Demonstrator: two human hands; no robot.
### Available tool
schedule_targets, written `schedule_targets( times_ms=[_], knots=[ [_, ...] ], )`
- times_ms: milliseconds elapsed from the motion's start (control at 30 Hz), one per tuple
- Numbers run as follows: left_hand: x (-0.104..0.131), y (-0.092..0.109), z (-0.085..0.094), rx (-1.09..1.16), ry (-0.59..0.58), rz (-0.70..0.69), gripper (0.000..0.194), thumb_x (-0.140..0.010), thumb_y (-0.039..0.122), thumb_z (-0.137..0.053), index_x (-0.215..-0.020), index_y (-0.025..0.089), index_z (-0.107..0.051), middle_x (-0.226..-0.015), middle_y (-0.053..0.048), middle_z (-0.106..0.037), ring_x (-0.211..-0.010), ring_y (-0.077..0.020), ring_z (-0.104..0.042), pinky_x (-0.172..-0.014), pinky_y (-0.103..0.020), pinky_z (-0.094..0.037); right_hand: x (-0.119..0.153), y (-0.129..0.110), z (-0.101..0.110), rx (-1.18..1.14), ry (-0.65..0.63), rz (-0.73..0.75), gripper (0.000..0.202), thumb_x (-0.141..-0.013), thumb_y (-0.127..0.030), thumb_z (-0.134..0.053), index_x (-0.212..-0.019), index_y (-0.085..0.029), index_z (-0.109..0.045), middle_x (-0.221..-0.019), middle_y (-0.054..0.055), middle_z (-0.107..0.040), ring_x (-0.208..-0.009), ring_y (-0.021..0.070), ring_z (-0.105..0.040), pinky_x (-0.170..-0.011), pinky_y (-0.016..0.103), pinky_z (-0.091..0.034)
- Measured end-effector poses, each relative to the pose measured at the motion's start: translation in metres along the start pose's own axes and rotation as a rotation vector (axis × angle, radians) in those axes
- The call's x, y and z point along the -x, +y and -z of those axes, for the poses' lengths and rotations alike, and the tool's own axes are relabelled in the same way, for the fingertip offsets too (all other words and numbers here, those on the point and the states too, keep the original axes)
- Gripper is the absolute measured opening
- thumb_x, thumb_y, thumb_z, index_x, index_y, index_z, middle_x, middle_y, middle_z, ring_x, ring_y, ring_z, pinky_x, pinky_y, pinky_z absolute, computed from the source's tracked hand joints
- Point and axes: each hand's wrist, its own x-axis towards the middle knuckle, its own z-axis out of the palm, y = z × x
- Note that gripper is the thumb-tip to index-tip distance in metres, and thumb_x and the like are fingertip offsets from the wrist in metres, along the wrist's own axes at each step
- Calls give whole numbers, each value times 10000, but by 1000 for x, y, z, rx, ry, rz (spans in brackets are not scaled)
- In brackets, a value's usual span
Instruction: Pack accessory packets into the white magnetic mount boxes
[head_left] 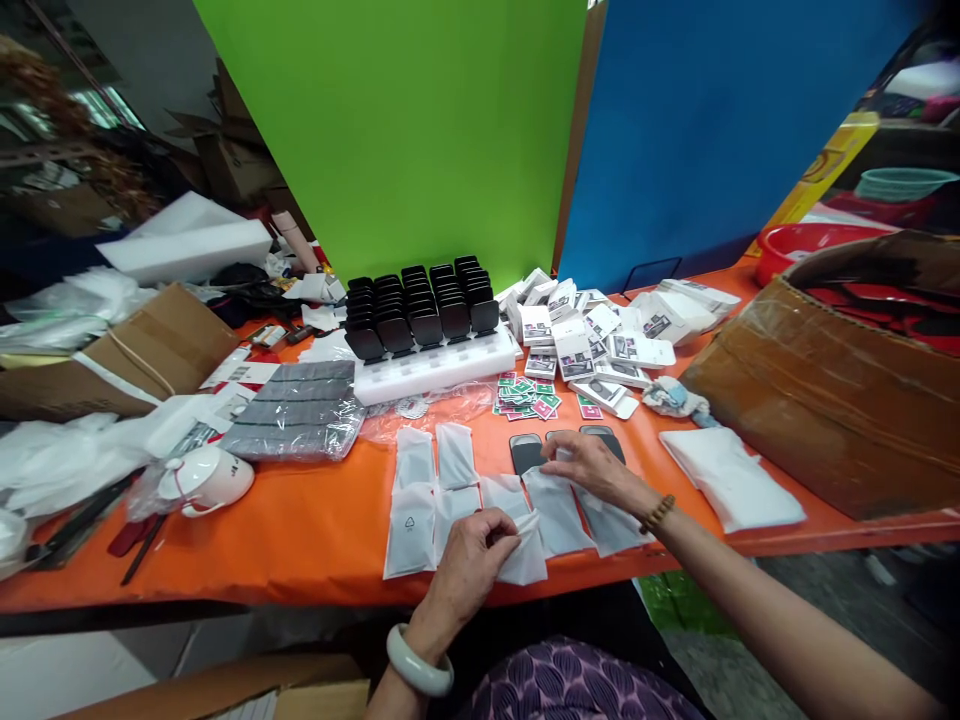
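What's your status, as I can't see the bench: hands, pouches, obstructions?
Left hand pinching a white pouch. Right hand at neighbouring pouch's top, grip unclear. Right hand partly covers middle dark pad.

Left hand (474,562): pinches the edge of a translucent pouch (523,560). Right hand (592,466): at the upper end of another pouch, fingertips close to dark pads (526,455) just beyond. More pouches (409,530) lie flat, left of and beyond the left hand. Farther beyond the hands: black stands (427,315) in rows on a white foam block (442,368); right of these, piled white boxes (574,345). White mug (214,477): far left of the left hand, on the orange table (315,520).
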Motion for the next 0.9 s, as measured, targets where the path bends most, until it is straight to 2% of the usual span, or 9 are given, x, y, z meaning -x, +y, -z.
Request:
schedule_targets(
  times_ms=[67,133,333,467,533,600,700,800,900],
  knots=[
    [1,1,0,-70,-8,-34,77,-721,174,-610,-653,196,-638,-643,14,-571,-648,-157,-499,-629,-254,-338,-21,5,5,220,-59,24,185,-775,-250,-669,-943,-186,-624,-915,49,-643,-848,201,-577,-729,281,-399],
    [1,1,-1,-116,-16,-68,61,-723,170,-607,-679,200,-638,-671,9,-576,-679,-164,-514,-656,-259,-348,-40,8,4,302,-128,26,271,-725,-220,-717,-975,-170,-623,-921,68,-645,-865,221,-583,-724,283,-397],
    [2,-3,-1,-193,-28,-97,125,-735,112,-539,-737,199,-629,-743,-9,-582,-745,-176,-532,-735,-278,-361,-72,5,-1,399,-279,19,277,-606,-216,-816,-823,-173,-650,-910,85,-654,-853,238,-584,-661,269,-382],
    [1,-3,1,-180,-19,-96,129,-739,114,-526,-742,199,-624,-757,-14,-584,-769,-182,-542,-752,-284,-368,-79,-1,1,425,-335,8,186,-609,-213,-801,-698,-181,-640,-793,59,-651,-816,233,-588,-619,263,-376],
    [1,-4,1,-178,-13,-96,129,-735,115,-529,-739,202,-624,-758,-14,-583,-768,-182,-541,-753,-286,-370,-79,-3,1,430,-344,11,151,-636,-200,-772,-711,-185,-641,-787,48,-651,-823,226,-591,-624,258,-380],
    [0,-5,1,-179,-7,-95,130,-729,112,-531,-732,204,-624,-754,-13,-583,-761,-182,-539,-752,-288,-373,-77,-3,1,439,-335,20,223,-640,-212,-770,-823,-187,-645,-880,56,-657,-862,231,-589,-646,259,-389],
    [1,-8,0,-180,-2,-94,127,-729,113,-538,-731,205,-625,-754,-14,-586,-761,-184,-542,-753,-289,-376,-76,-3,-1,461,-322,24,440,-604,-265,-809,-987,-174,-613,-1021,99,-635,-927,266,-578,-684,277,-399],
    [1,-11,-1,-182,0,-97,113,-734,120,-550,-741,203,-627,-762,-16,-589,-775,-187,-546,-761,-290,-375,-79,-2,-3,473,-335,4,498,-551,-270,-838,-977,-159,-606,-1018,126,-628,-932,291,-577,-677,289,-401],
    [0,-12,-2,-189,-1,-101,113,-732,112,-550,-738,197,-625,-756,-15,-585,-767,-182,-545,-759,-288,-376,-87,-1,-4,456,-355,-31,528,-476,-272,-865,-923,-171,-603,-949,105,-636,-889,284,-587,-642,281,-399]
  ],
)
